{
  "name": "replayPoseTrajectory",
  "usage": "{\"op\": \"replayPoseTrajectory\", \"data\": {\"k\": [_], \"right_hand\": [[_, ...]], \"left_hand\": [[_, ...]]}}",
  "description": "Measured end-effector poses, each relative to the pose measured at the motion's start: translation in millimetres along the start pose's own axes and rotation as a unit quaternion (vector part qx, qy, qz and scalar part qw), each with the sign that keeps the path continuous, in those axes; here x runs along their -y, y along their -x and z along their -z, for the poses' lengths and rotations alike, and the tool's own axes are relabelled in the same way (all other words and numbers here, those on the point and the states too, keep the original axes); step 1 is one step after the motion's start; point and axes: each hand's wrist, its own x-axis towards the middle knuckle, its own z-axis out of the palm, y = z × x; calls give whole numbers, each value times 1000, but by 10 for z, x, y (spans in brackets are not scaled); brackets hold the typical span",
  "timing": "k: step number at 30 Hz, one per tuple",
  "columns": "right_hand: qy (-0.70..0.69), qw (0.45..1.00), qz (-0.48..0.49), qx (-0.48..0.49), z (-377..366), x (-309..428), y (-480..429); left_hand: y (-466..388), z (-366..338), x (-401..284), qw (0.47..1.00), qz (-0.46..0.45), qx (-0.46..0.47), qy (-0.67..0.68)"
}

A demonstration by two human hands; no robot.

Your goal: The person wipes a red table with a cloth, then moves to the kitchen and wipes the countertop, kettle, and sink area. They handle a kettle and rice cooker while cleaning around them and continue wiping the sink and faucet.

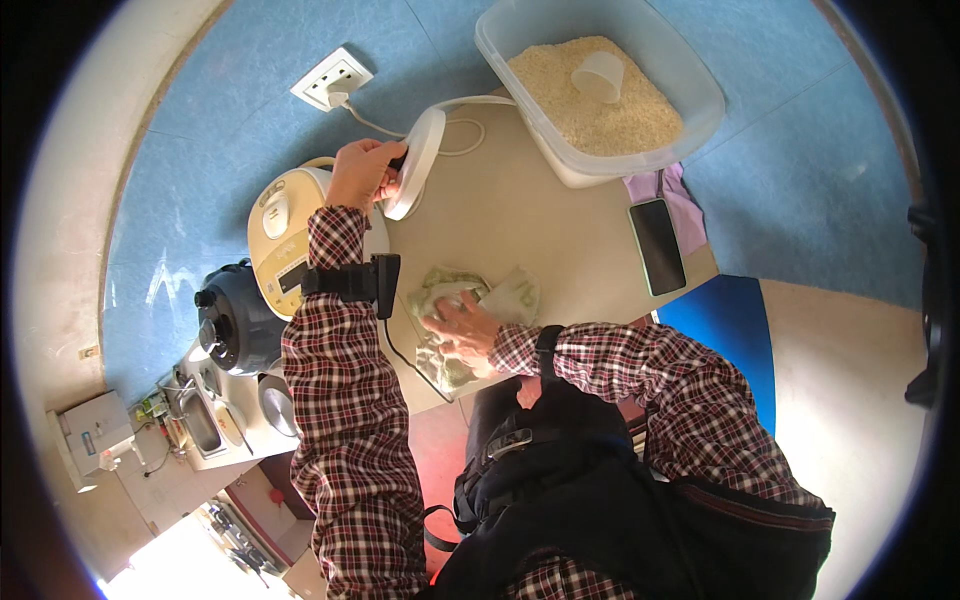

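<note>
My left hand [366,174] pinches a white disc-shaped base [421,161], probably that of an electric kettle, tilted up on its edge off the counter. A dark part shows on it beside my fingers. On the light counter [517,210], my right hand [463,334] rests on a crumpled white-and-green cloth [514,295], its fingers bent into the folds. A pale yellow rice cooker [276,217] stands left of my left hand, partly covered by my forearm. White cord [469,135] loops over the counter behind the base.
Uncooked rice and a small white cup [598,76] fill a translucent tub [637,161] at the back right. A phone [658,247] lies near the right edge by a lilac cloth [675,202]. A plug sits in the wall socket [332,77]. Left are a dark pressure cooker [238,319] and sink [202,424].
</note>
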Motion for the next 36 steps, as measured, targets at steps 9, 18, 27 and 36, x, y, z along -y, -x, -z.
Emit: {"op": "replayPoseTrajectory", "data": {"k": [9,18,27,36], "right_hand": [[15,993,-121,-6,295,-594,-546],[-16,995,-92,-25,327,-1182,-981],[-64,982,-167,-67,444,-1318,-997],[-38,931,-357,63,960,-1485,-906]], "left_hand": [[123,-33,-88,999,-31,-11,-9],[173,-50,-142,999,-27,-6,-16],[234,-96,-186,1000,-20,-12,3],[200,-149,-109,999,-31,-34,13]]}}
